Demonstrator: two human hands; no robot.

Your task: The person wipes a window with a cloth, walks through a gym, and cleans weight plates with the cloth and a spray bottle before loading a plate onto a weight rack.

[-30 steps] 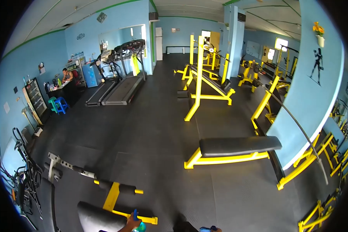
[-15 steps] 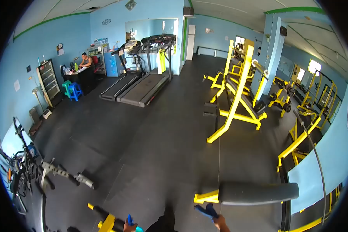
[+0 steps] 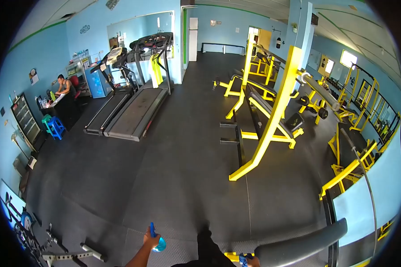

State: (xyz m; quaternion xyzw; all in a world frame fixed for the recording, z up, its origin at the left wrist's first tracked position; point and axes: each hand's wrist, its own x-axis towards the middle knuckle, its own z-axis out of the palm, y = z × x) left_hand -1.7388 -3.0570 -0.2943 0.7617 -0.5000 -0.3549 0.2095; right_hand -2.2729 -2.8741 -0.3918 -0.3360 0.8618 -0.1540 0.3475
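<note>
My left hand (image 3: 150, 239) is closed around a spray bottle (image 3: 160, 245) with a blue trigger top and bright blue liquid, held out over the dark floor. At the bottom edge, my right hand (image 3: 253, 261) grips a dark blue cloth (image 3: 243, 258). The cloth is at the near end of a black padded bench (image 3: 303, 244), by its yellow frame (image 3: 231, 256). Whether the cloth touches the frame I cannot tell. Part of my right hand is cut off by the frame edge.
A yellow bench-press rack (image 3: 272, 120) stands ahead to the right. Two treadmills, one of them a wide treadmill (image 3: 136, 113), are at left. A person (image 3: 66, 86) sits at a desk behind blue stools (image 3: 55, 127). Grey exercise equipment (image 3: 69, 256) lies low at left; a long bar (image 3: 365, 182) leans at right.
The view has moved forward and turned right. My left hand with the spray bottle reaches further out. My right hand and the cloth are lower in view, at the bench's end.
</note>
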